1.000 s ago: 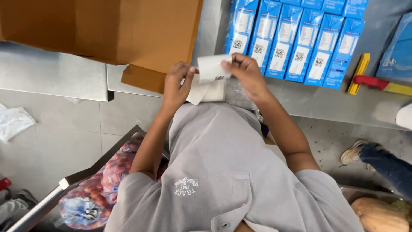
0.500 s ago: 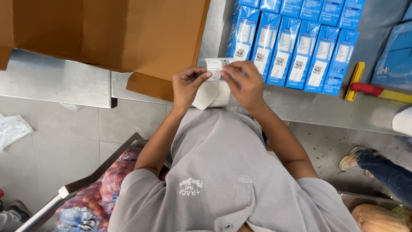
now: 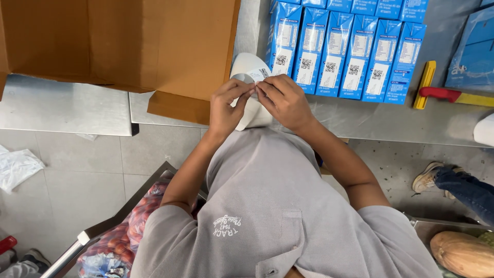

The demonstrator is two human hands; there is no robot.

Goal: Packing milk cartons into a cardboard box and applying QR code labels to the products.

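Both grips are pinching together on the white label roll (image 3: 250, 90), the left hand (image 3: 226, 105) and right hand (image 3: 284, 100) meeting fingertip to fingertip at its top edge.

The roll is being held above the near edge of the steel bench (image 3: 360, 118), just in front of the row of blue cartons (image 3: 345, 49) and beside the open cardboard box (image 3: 123, 44). A printed sticker is lifting off the roll between the thumbs. To do this peel well, I judge the left hand should be steadying the roll while the right is drawing the sticker back slowly and flat, so it is not curling or tearing. A yellow and red-handled tool (image 3: 437, 92) is lying to the right.
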